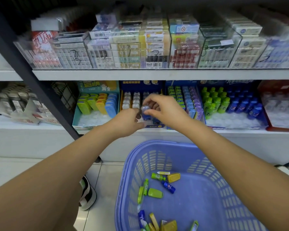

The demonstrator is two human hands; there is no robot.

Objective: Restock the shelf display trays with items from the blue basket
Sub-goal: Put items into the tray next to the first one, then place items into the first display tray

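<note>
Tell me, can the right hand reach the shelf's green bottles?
Probably yes: the green bottles stand in an open tray right of the right hand, with nothing in front of them. But its fingers pinch a clear pack, which it must place first.

A long white shelf board [157, 75] is set across the view, with a second white shelf ledge [32, 126] fixed below it. A black metal upright [32, 77] is slanted across the left side. The floor is laid with pale glossy square tiles [100, 177], lit softly and evenly.
</note>
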